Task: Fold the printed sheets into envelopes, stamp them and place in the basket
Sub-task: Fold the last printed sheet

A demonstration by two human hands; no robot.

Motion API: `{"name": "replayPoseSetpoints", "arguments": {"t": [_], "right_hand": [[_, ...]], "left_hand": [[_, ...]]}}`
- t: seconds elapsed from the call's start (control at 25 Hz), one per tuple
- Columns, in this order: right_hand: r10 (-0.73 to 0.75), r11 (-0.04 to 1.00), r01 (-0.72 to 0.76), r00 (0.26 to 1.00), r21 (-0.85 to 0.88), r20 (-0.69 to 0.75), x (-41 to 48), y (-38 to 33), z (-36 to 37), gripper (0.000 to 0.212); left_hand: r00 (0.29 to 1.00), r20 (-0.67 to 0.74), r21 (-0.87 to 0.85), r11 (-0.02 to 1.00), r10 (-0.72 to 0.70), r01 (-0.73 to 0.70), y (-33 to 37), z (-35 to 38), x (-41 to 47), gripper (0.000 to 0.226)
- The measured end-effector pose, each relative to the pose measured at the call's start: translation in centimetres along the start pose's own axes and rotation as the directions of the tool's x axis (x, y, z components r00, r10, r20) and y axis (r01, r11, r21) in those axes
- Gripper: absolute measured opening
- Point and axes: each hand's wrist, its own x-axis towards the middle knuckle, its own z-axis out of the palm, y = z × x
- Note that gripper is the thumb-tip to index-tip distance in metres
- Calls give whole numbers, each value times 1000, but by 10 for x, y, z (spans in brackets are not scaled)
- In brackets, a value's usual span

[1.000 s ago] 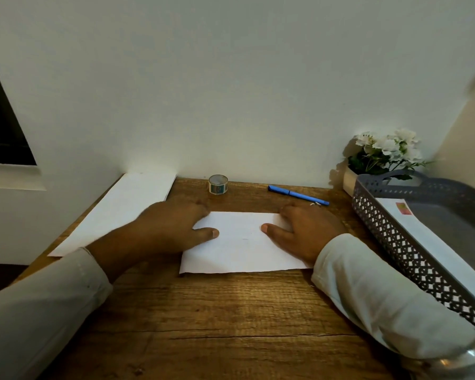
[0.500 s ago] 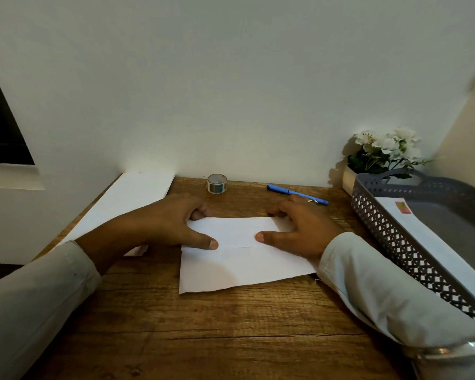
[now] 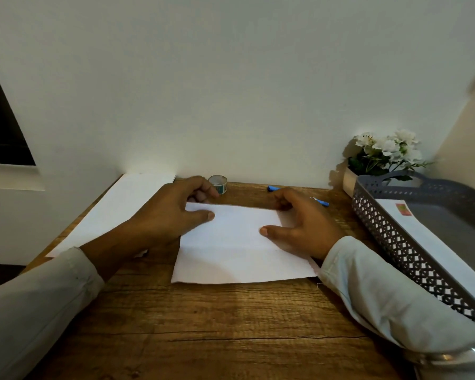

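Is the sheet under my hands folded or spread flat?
Folded partway: a flap's edge runs across the sheet; left hand and right hand pinch its far edge.

The folded sheet (image 3: pixel 236 242) lies in the middle of the desk (image 3: pixel 217 325), the left hand (image 3: pixel 165 215) holding its far left corner and the right hand (image 3: pixel 305 223) its far right corner. Behind it, by the wall, sit a small roll (image 3: pixel 218 183) and, further right, a pen (image 3: pixel 272 188); a stack of sheets (image 3: pixel 115 209) lies at the left edge. The basket (image 3: pixel 390 237) stands at the right with an envelope (image 3: pixel 422 237) inside and a plant (image 3: pixel 387 152) behind it.
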Motion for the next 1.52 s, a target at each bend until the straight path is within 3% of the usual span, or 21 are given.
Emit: {"name": "replayPoseSetpoints", "arguments": {"t": [0.08, 0.16, 0.28, 0.36, 0.56, 0.68, 0.76, 0.92, 1.0, 1.2, 1.52], "right_hand": [[-20, 1000, 21, 999, 14, -38, 1, 0, -3, 69], [-37, 998, 42, 993, 40, -113, 1, 1, -3, 53], [-99, 995, 101, 974, -1, -205, 1, 3, -4, 22], [-129, 991, 121, 980, -65, -150, 2, 3, -6, 10], [-122, 959, 142, 988, -246, 97, 1, 5, -5, 15], [-77, 951, 127, 980, -282, 182, -2, -1, -8, 50], [-63, 936, 128, 978, -328, 201, -4, -5, -7, 68], [-55, 891, 169, 961, -422, 270, -10, -22, 10, 65], [-67, 895, 189, 953, -405, 297, -11, -30, 21, 64], [-66, 965, 142, 945, -220, 320, -7, -40, 37, 65], [71, 910, 75, 941, -407, 331, 2, -35, 32, 72]], "left_hand": [[994, -92, -45, 997, 51, -55, 3, 0, 1, 21], [987, -135, -66, 993, 85, -95, 3, 1, 0, 16], [987, -127, -73, 992, 96, -105, 2, 4, -2, 13], [991, -89, -43, 993, 102, -106, 2, 4, -4, 12], [968, 239, 203, 971, 74, -125, -10, 10, -3, 14], [951, 306, 271, 953, 48, -135, -9, 12, -3, 24], [939, 339, 323, 931, 52, -168, -4, 15, -5, 42], [859, 510, 537, 798, -49, -274, 1, 30, -11, 91], [850, 520, 601, 742, -83, -296, 3, 35, -12, 97], [868, 493, 601, 746, -62, -288, 5, 42, -14, 92], [863, 492, 636, 725, -115, -266, 7, 43, -15, 94]]}}
